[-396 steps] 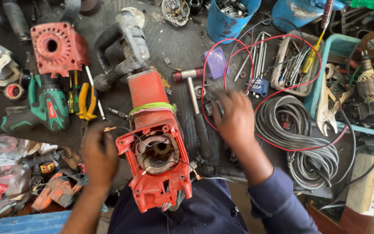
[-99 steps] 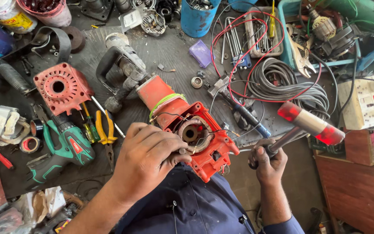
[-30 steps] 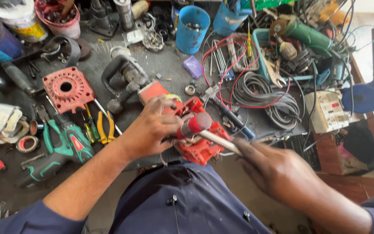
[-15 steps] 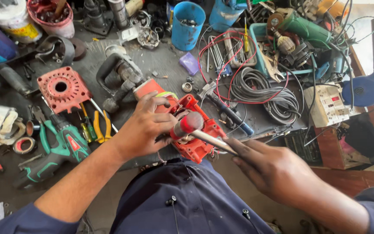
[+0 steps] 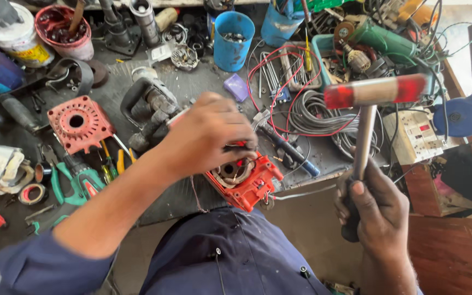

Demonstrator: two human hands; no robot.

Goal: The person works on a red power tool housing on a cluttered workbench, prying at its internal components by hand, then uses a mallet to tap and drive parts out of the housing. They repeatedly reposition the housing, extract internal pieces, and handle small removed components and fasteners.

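Observation:
My left hand (image 5: 208,136) grips the top of a red power-tool motor housing (image 5: 244,183) that rests at the bench's front edge, its open end with the round bore facing me. My right hand (image 5: 375,210) is closed around the handle of a mallet (image 5: 375,92) with a wooden head and red end caps. The mallet is raised upright, to the right of the housing and well clear of it.
A red end cover (image 5: 77,123), a grey power-tool body (image 5: 148,106), pliers (image 5: 118,164) and green cutters (image 5: 75,183) lie to the left. Blue cups (image 5: 233,41), coiled cable with red wire (image 5: 315,112), a green grinder (image 5: 389,41) and a blue blower (image 5: 468,112) crowd the back and right.
The mallet head was against the housing's open end half a second ago. My right hand has since swung it up and out to the right; my left hand still holds the housing.

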